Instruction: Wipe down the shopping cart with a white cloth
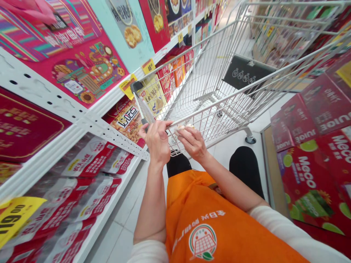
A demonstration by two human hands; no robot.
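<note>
My left hand (158, 141) is closed around the near corner of a metal shopping cart (219, 100), at the end of its dark-capped handle. Beside it, my right hand (193, 143) pinches a small whitish crumpled cloth (184, 128) against the cart's top rim. The cloth is mostly covered by the fingers, so its full shape is hidden. Tilted across the view, the wire cart has a black panel (245, 76) at its far end, and bare floor tiles show through its basket.
Shelves (117, 93) of boxed snacks with yellow price tags run close along the left. Red-wrapped bottle packs (90, 157) fill the bottom shelf. To the right, red Meco drink cartons (309, 175) are stacked beside the cart. White floor tiles (128, 215) run between them.
</note>
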